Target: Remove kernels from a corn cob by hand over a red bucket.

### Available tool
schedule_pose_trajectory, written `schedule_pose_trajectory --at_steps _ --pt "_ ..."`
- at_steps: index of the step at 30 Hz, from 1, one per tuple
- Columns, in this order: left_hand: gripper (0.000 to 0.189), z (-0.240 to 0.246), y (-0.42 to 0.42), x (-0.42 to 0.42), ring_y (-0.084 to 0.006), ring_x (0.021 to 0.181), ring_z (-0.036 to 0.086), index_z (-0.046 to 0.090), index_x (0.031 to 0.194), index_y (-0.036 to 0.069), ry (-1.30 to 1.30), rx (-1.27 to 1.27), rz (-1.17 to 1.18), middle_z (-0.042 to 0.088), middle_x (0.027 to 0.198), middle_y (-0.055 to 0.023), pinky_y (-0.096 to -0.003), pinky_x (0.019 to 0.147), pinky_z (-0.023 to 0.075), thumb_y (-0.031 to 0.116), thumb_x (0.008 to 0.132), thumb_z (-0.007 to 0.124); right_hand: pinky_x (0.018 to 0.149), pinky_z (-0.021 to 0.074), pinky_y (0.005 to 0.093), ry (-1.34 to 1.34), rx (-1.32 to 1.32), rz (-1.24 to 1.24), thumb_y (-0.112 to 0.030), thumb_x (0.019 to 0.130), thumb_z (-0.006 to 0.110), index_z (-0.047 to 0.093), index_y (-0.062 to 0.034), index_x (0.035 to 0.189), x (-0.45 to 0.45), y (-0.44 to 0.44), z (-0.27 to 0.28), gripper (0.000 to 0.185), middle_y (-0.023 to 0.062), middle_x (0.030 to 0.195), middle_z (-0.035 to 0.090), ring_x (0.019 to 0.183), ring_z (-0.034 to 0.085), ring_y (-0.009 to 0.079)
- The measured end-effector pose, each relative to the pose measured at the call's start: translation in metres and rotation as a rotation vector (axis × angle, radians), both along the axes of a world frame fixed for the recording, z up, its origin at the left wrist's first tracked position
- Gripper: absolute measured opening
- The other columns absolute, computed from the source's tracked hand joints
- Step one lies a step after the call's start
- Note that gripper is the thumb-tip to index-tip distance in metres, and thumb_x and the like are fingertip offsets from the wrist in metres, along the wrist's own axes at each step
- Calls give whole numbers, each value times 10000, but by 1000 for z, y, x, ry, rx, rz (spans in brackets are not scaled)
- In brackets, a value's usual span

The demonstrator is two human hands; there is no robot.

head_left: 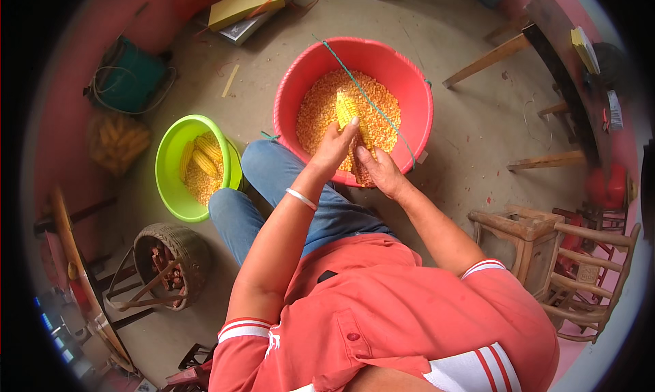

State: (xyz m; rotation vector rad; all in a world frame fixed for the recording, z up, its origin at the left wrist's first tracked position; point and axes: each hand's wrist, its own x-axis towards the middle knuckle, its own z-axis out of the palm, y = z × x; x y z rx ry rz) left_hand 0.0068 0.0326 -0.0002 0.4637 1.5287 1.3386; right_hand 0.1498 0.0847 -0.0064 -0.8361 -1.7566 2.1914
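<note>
A yellow ear of corn (347,105) points away from me over a red plastic tub (414,74). My left hand (335,145) grips the ear, its thumb lying along the kernels. In my right hand (381,171) is a reddish corn cob (362,174), pressed close against the ear near the tub's front rim. Where cob and ear touch is partly hidden by my fingers. Loose corn kernels (320,108) cover the bottom of the tub. A green cord (366,95) stretches across its mouth.
At left, a lime-green bucket (164,187) holds kernels and several ears. Behind it lies a bag of corn (120,141). A wicker basket (194,264) contains bare cobs (166,269). Wooden table legs (486,62) stand at right, above a wooden stool (522,228) and a chair (593,274).
</note>
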Motion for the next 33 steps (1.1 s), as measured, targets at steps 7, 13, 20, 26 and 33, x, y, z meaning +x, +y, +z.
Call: schedule_pose_trajectory --at_steps 7,13,20,26,33 --pt "365 -12 -1 -6 -131 681 512 564 893 -21 294 169 -5 560 706 -42 -331 619 442 335 961 520 553 438 254 13 -79 47 -474 977 454 524 -27 1001 -3 2 6 453 18 755 562 621 514 88" --pt "381 -28 -3 -13 -88 872 458 519 1081 25 181 166 -147 522 939 2 -252 782 412 391 977 502 552 429 253 -38 -72 93 -466 983 437 526 -30 997 0 8 4 446 7 752 549 620 498 79" --pt "314 -37 3 -6 -110 912 454 493 1101 19 156 77 -125 513 970 -23 -278 821 410 298 960 519 560 424 240 -9 -79 30 -466 984 442 531 -29 1009 4 7 -5 447 -7 763 540 636 488 66" --pt "302 -24 7 7 -226 826 510 476 965 -40 446 120 -58 524 861 -151 -376 753 433 261 943 473 569 426 237 14 -210 -28 -442 986 458 545 -30 1033 7 8 -7 424 -15 794 539 654 483 54" --pt "301 -28 -4 -1 -152 850 517 532 1107 34 98 240 -72 560 914 -58 -308 814 424 276 961 429 592 483 237 25 -373 -77 -451 982 444 557 -27 1069 3 4 9 447 34 815 599 674 575 91"
